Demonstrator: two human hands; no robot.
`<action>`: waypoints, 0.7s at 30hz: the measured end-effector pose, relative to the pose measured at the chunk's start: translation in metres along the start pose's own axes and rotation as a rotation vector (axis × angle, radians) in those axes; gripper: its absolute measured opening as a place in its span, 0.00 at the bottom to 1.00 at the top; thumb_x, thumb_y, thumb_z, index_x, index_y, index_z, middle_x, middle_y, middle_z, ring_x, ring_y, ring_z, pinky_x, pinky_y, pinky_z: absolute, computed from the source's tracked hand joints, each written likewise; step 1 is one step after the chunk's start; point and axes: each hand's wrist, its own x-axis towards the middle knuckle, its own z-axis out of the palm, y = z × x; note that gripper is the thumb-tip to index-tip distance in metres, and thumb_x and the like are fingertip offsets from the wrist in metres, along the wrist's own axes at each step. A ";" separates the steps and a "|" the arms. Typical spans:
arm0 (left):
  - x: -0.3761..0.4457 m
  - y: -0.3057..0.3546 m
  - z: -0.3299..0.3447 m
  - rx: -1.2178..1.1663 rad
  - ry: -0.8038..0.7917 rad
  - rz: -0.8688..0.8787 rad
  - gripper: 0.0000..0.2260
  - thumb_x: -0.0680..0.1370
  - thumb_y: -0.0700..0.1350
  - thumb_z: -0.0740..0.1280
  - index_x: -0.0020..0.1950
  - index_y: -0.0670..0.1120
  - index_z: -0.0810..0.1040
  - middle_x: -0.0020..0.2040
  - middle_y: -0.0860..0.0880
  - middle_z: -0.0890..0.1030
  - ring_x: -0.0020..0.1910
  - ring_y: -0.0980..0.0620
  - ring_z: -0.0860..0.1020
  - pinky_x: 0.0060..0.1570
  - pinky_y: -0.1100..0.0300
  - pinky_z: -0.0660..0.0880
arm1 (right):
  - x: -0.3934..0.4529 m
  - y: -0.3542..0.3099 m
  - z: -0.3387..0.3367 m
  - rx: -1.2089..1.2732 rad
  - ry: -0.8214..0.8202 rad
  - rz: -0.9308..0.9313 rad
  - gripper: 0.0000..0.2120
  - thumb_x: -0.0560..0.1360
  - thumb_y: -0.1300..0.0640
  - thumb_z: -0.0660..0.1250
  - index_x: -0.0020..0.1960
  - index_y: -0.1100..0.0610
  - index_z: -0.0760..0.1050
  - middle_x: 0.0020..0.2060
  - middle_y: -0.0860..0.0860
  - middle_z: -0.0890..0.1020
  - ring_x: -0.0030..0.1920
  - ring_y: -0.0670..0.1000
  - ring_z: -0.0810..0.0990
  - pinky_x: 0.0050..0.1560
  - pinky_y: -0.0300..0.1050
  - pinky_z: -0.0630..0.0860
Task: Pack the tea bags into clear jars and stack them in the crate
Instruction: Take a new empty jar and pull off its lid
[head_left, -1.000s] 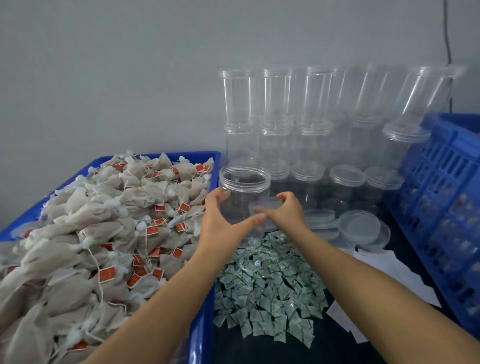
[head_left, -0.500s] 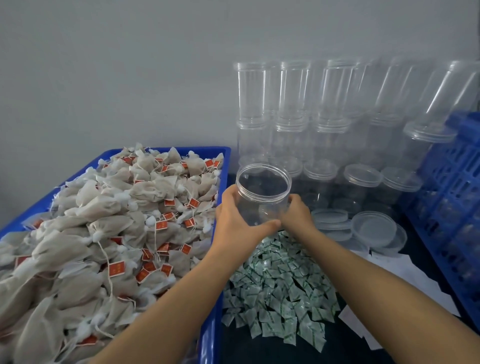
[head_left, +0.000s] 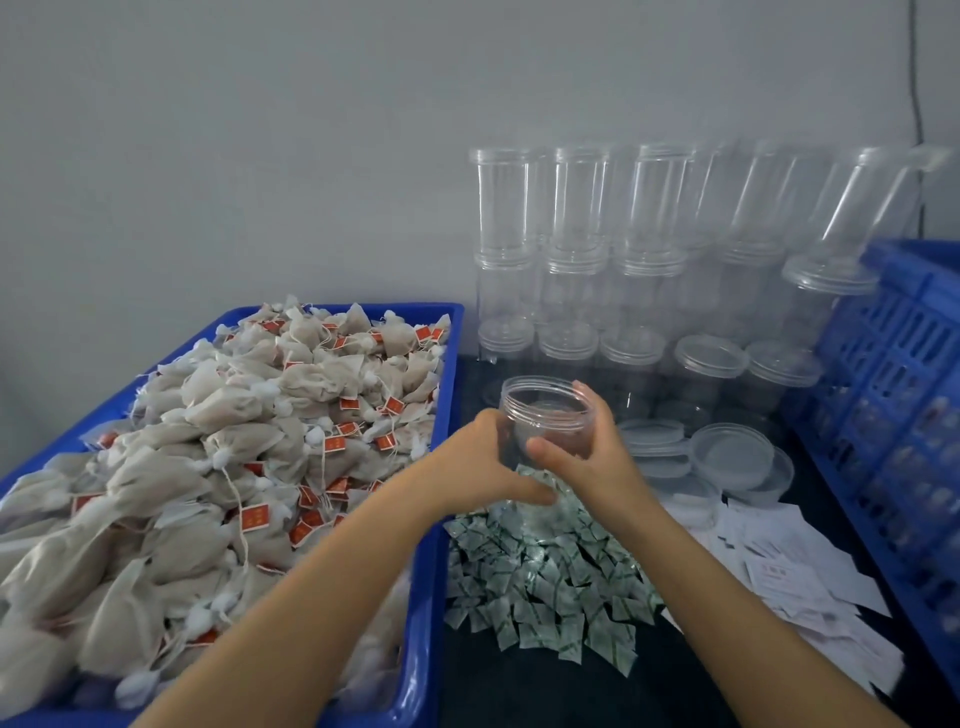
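Jar (head_left: 545, 421) lifted nearer | both hands (head_left: 483, 462) (head_left: 592, 457) grip it | above sachets (head_left: 545, 582)

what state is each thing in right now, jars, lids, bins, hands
clear plastic jar held in both hands: open, no lid, empty, held above the sachets
left hand: grip curled round the jar's left side
right hand: grip curled round the jar's right side
blue plastic tray: heaped full of beige tea bags with red tags
stacked clear jars by the wall: empty
loose clear lids: lying off the jars
blue slatted crate: contents unclear
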 end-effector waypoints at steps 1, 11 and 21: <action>-0.004 0.002 -0.010 0.133 -0.075 -0.071 0.26 0.69 0.44 0.77 0.63 0.51 0.71 0.54 0.61 0.80 0.53 0.62 0.78 0.53 0.65 0.76 | -0.004 0.000 0.000 0.005 -0.004 -0.003 0.53 0.59 0.40 0.81 0.76 0.47 0.56 0.58 0.40 0.77 0.54 0.33 0.79 0.48 0.30 0.76; -0.034 -0.044 -0.087 0.784 0.494 -0.330 0.18 0.77 0.43 0.66 0.67 0.48 0.72 0.63 0.48 0.75 0.58 0.50 0.75 0.58 0.53 0.75 | -0.058 0.030 0.036 -0.072 -0.153 -0.047 0.45 0.53 0.30 0.79 0.64 0.25 0.61 0.59 0.34 0.75 0.62 0.35 0.74 0.60 0.31 0.72; -0.056 -0.084 -0.112 1.173 0.662 -0.759 0.24 0.80 0.50 0.60 0.75 0.52 0.59 0.75 0.39 0.59 0.73 0.36 0.60 0.68 0.43 0.63 | -0.066 0.055 0.050 -0.037 -0.150 -0.094 0.44 0.52 0.32 0.80 0.63 0.23 0.61 0.59 0.30 0.75 0.63 0.37 0.74 0.59 0.28 0.71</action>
